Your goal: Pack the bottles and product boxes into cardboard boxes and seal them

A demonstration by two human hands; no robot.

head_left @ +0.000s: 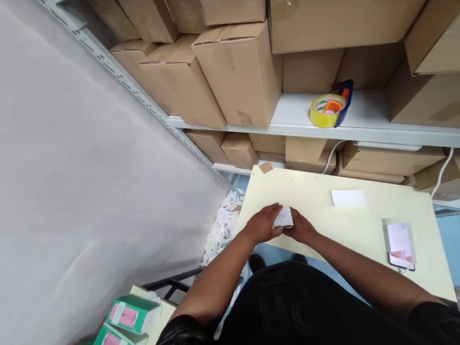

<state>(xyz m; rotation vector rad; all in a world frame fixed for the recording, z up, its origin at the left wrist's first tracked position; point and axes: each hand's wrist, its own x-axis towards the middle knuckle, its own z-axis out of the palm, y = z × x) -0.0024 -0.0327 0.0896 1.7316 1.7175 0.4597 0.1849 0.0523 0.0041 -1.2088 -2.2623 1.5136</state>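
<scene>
The small white box (282, 217) sat between the two hands, near the table's (369, 238) near edge. The left hand (267, 223) was curled closed round its 9 o'clock end; the right hand (300, 228) cupped its 3 o'clock side, closed against it, some fingers hidden. Squeezing too hard might have creased the card; a loosened grip could have dropped it past the edge, toward the floor or the paper scraps (220, 229) at 9 o'clock. From the box, a flat white box (348, 198) lay at 3 o'clock and a phone (400, 248) near 4; a wide right-elbow swing risked knocking the phone.
</scene>
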